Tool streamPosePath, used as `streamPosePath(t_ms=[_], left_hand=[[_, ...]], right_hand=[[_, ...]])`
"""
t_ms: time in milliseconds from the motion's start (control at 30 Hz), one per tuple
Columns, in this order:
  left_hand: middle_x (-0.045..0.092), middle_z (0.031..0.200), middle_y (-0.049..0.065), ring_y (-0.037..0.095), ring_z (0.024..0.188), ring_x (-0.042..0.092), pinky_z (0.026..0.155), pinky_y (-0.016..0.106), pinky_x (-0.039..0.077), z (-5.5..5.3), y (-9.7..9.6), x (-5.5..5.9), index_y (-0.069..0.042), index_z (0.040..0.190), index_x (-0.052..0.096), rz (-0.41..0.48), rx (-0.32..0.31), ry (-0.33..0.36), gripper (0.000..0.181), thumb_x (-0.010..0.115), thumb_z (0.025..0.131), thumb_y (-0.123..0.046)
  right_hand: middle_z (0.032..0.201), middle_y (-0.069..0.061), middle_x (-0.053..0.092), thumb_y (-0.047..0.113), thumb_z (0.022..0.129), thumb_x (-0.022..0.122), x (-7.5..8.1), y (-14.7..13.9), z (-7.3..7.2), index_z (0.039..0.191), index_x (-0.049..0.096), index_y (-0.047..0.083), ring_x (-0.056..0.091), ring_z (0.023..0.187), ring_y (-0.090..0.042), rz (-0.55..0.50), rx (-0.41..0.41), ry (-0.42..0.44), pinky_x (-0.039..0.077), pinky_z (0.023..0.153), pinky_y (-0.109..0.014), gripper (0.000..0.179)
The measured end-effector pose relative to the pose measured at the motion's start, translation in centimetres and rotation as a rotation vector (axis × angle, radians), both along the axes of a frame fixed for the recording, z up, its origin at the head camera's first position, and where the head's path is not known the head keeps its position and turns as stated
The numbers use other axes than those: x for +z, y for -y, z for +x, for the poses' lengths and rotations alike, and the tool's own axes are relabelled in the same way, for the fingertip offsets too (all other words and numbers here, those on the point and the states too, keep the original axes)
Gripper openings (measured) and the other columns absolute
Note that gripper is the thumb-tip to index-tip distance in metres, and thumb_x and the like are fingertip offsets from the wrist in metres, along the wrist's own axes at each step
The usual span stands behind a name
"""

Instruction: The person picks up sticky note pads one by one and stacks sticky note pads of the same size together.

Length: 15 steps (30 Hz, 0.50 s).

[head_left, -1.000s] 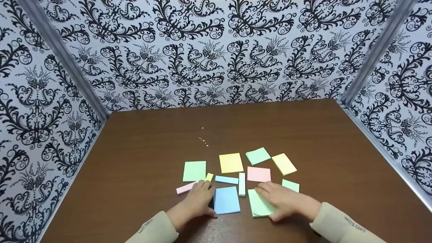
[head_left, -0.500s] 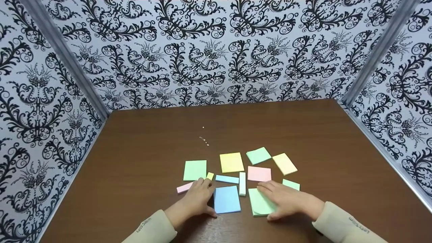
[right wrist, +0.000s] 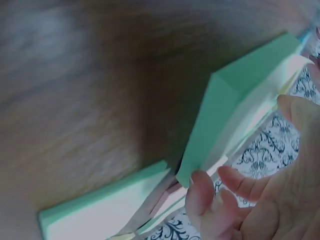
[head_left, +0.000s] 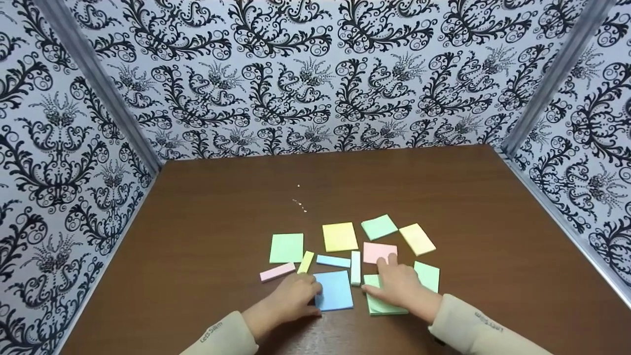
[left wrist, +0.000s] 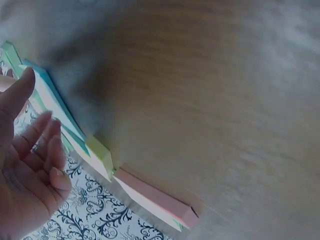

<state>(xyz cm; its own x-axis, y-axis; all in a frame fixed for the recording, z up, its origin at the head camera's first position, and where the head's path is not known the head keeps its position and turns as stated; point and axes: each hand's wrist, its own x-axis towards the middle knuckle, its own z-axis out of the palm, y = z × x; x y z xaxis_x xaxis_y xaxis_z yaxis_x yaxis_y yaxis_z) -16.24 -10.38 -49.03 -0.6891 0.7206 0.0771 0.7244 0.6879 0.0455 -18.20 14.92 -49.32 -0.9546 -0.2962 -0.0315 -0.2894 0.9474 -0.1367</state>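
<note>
My left hand [head_left: 292, 297] is at the left edge of a blue sticky note pad [head_left: 335, 291], which lies flat. In the left wrist view its thumb and loosely bent fingers [left wrist: 42, 142] stand apart, with the blue pad behind them. My right hand [head_left: 402, 286] lies over a larger green sticky note pad [head_left: 387, 308], thumb to the left and fingertips reaching over the pink pad [head_left: 377, 252]. In the right wrist view its fingers overlap a corner of the green pad [right wrist: 215, 110]; whether they touch it cannot be told.
Around the hands lie a yellow pad [head_left: 340, 236], smaller green pads [head_left: 287, 248], a pale yellow pad [head_left: 417, 239], and narrow pink [head_left: 277, 272], yellow [head_left: 305, 262], blue [head_left: 333, 261] and pale [head_left: 355, 268] strips. Patterned walls [head_left: 315, 98] enclose the brown table [head_left: 222, 197].
My left hand has drawn back from the narrow pink and yellow strips to the blue pad's edge. My right hand has shifted left and turned over the green pad, its thumb now at the left.
</note>
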Motion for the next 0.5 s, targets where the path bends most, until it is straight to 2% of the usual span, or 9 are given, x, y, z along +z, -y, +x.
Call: streamPosePath(t_ms=[100, 167, 300, 500], left_hand=[[0.054, 0.071, -0.007, 0.007, 0.067, 0.049, 0.057, 0.022, 0.036, 0.08, 0.12, -0.15, -0.016, 0.083, 0.064, 0.007, -0.057, -0.019, 0.02, 0.072, 0.075, -0.033], [0.054, 0.071, -0.006, 0.008, 0.067, 0.05, 0.056, 0.022, 0.035, 0.12, 0.2, -0.24, -0.017, 0.083, 0.065, 0.013, -0.068, -0.03, 0.016, 0.072, 0.075, -0.029], [0.054, 0.069, -0.006, 0.008, 0.065, 0.049, 0.054, 0.022, 0.033, 0.21, 0.29, -0.38, -0.018, 0.084, 0.066, 0.021, -0.07, -0.047, 0.013, 0.071, 0.075, -0.025], [0.053, 0.07, -0.006, 0.007, 0.063, 0.045, 0.054, 0.02, 0.03, 0.24, 0.2, -0.51, -0.017, 0.085, 0.068, 0.035, -0.048, -0.023, 0.009, 0.069, 0.078, -0.022]], right_hand=[[0.081, -0.016, 0.043, 0.059, 0.074, 0.06, -0.21, 0.4, 0.02, 0.091, 0.048, 0.001, 0.047, 0.048, -0.027, 0.024, -0.017, -0.001, 0.038, 0.047, -0.04, 0.062], [0.078, -0.016, 0.043, 0.059, 0.075, 0.059, -0.24, 0.55, -0.06, 0.09, 0.048, 0.001, 0.046, 0.048, -0.027, 0.035, -0.021, 0.008, 0.038, 0.047, -0.04, 0.061], [0.077, -0.016, 0.044, 0.056, 0.076, 0.058, -0.21, 0.68, -0.19, 0.094, 0.049, -0.001, 0.047, 0.051, -0.027, 0.049, -0.018, 0.042, 0.04, 0.05, -0.041, 0.06], [0.079, -0.017, 0.045, 0.051, 0.077, 0.058, -0.32, 0.73, -0.27, 0.099, 0.051, -0.003, 0.048, 0.055, -0.028, 0.038, -0.007, 0.081, 0.041, 0.053, -0.042, 0.059]])
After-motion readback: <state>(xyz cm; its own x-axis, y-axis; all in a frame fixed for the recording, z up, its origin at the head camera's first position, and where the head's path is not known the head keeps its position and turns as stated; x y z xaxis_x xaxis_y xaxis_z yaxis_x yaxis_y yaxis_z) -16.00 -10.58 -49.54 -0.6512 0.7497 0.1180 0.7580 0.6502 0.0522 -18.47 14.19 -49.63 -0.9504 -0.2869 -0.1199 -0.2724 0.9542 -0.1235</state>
